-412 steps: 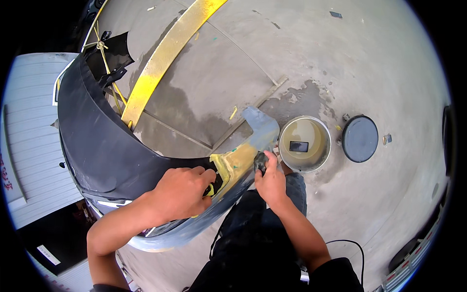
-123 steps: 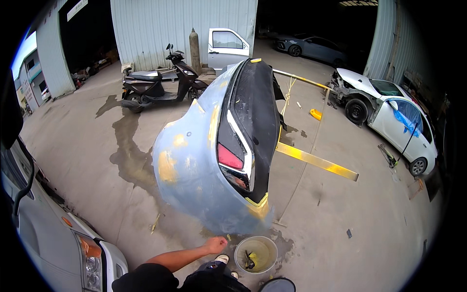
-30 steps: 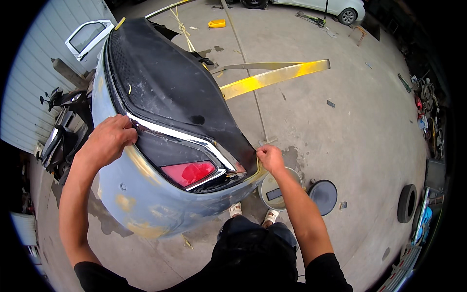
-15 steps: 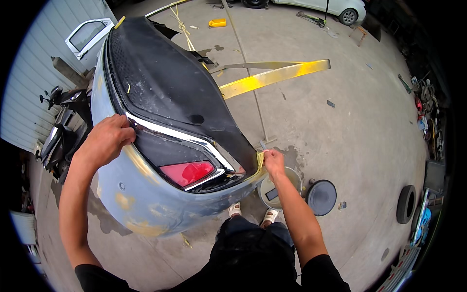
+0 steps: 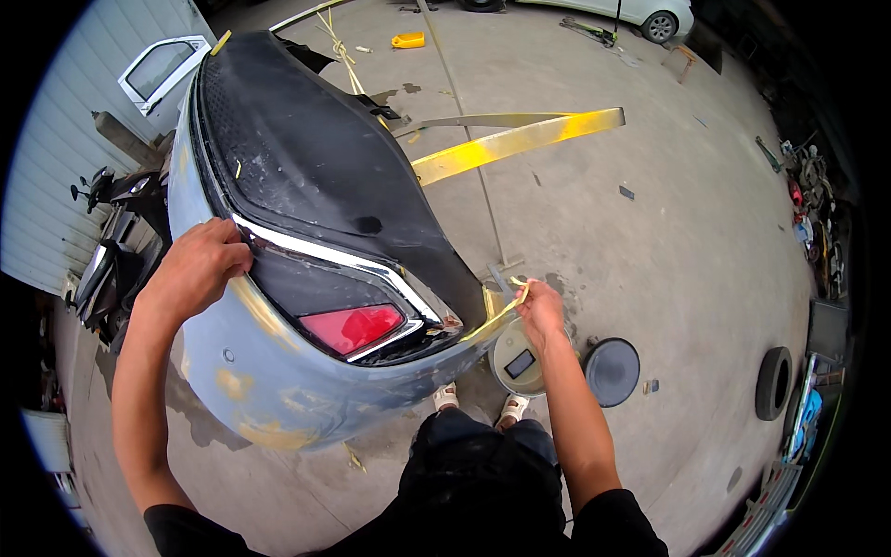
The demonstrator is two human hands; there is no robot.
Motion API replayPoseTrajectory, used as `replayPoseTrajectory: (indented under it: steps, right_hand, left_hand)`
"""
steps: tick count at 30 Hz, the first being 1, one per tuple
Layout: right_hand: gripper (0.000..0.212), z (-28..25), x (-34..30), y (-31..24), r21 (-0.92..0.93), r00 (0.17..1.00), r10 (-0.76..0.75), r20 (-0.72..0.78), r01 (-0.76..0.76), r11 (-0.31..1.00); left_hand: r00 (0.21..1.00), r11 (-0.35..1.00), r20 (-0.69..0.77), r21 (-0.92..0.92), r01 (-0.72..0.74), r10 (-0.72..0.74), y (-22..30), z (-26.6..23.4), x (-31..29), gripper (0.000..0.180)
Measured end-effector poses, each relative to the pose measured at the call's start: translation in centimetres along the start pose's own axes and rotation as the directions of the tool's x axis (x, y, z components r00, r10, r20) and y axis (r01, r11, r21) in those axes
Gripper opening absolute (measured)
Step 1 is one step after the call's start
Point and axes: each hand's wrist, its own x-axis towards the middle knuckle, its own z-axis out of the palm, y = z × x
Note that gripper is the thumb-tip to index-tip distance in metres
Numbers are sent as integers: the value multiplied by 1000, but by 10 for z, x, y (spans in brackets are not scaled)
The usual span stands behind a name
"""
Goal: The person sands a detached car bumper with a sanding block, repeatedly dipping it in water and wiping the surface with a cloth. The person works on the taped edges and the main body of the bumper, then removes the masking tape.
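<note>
A grey car bumper (image 5: pixel 316 401) with tan filler patches is raised before me, its black inner side upward. My left hand (image 5: pixel 200 265) is closed, fingers curled down at the bumper's left edge, by a chrome strip (image 5: pixel 306 241) that frames a black panel with a red reflector (image 5: pixel 353 328). What its fingertips grip, if anything, is hidden. Off the right end, my right hand (image 5: pixel 543 308) pinches a strip of yellow masking tape (image 5: pixel 495 320). The strip stretches back to the bumper's lower right edge, where it still sticks.
Beneath my right forearm stands a round bucket (image 5: pixel 506 367) with a dark phone-like object on it, beside a dark round lid (image 5: pixel 613 371). A yellow-painted stand arm (image 5: pixel 520 147) juts out right. Left are a scooter (image 5: pixel 116 251) and white car door (image 5: pixel 162 74). A tire (image 5: pixel 773 385) is far right.
My right hand has moved slightly right, away from the bumper, drawing out a length of masking tape. The left hand stays at the bumper edge. The view has shifted slightly.
</note>
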Motion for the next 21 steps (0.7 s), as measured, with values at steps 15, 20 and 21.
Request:
replayPoseTrajectory:
  steps: [15, 20, 21]
  right_hand:
    - [15, -171, -91, -12, -561, 911, -363, -195, 200, 803]
    - [24, -295, -70, 23, -879, 529, -845, 72, -367, -305]
    - [24, -299, -71, 28, -779, 512, -850, 124, -480, -403]
  left_hand:
    - [999, 1000, -36, -6, -9, 9, -1, 3, -3, 4]
    - [999, 1000, -39, -9, -10, 9, 0, 2, -5, 3]
    - [999, 1000, -39, -6, -14, 14, 0, 4, -3, 3]
